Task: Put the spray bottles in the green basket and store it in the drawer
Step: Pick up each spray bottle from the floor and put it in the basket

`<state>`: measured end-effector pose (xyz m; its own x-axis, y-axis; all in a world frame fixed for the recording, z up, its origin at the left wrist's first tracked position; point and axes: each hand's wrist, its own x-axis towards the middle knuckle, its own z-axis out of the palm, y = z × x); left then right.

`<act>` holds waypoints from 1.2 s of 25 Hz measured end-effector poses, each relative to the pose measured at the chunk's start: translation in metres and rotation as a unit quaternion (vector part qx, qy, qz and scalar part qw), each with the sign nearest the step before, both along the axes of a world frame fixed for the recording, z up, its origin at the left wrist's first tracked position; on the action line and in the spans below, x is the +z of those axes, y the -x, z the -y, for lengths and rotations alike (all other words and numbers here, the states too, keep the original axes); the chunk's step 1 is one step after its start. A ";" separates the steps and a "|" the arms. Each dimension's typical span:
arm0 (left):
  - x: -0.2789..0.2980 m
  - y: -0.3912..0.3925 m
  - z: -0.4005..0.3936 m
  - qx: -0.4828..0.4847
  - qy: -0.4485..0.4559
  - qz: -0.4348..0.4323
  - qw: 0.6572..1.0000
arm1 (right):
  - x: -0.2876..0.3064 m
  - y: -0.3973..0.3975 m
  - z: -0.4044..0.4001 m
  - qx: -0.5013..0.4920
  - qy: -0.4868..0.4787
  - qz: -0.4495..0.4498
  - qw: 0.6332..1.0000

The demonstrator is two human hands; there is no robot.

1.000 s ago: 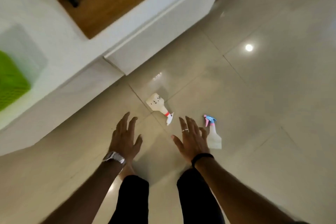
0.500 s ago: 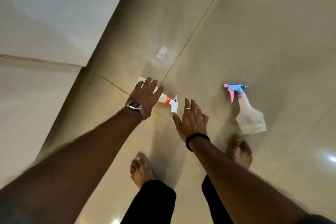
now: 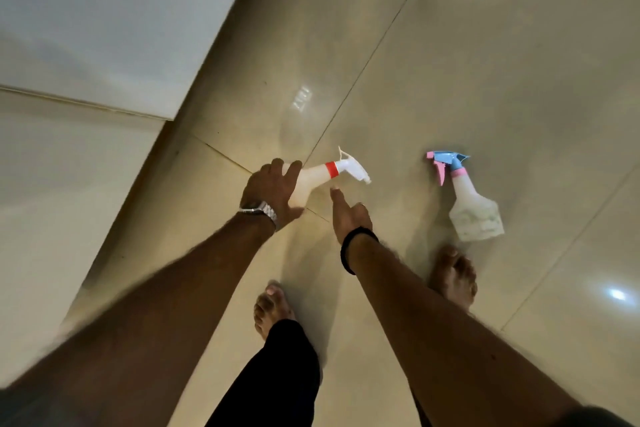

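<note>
A white spray bottle with a red collar is gripped at its body by my left hand, its nozzle pointing right, just above the tiled floor. My right hand hovers just right of that bottle, fingers extended, holding nothing. A second bottle, translucent with a blue and pink trigger head, lies on the floor to the right, apart from both hands. The green basket and the drawer are out of view.
A white cabinet front fills the upper left, its base meeting the glossy beige floor tiles. My bare feet stand below the hands, the right foot close to the blue-headed bottle.
My left hand has closed around the white bottle and turned it so the nozzle points right and slightly up. My right hand stayed beside it. The view has dropped closer to the floor.
</note>
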<state>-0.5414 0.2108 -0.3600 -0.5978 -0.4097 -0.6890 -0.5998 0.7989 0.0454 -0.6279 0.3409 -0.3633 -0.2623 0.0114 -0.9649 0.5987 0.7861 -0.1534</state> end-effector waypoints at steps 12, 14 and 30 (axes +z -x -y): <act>0.305 -0.053 0.017 0.365 0.027 -0.384 0.848 | 0.335 -0.015 0.124 0.325 0.325 -0.227 0.858; 0.360 -0.085 0.042 0.381 0.082 -0.444 0.807 | 0.403 -0.047 0.154 0.346 0.399 -0.253 0.811; 0.388 -0.383 0.056 0.567 0.235 -0.405 0.678 | 0.421 -0.379 0.319 0.616 0.466 -0.287 0.567</act>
<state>-0.1581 0.1552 0.0279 0.1801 -0.9827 0.0425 -0.7709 -0.1142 0.6266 -0.2488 0.0220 0.0577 0.2087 -0.9660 -0.1529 -0.6745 -0.0289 -0.7377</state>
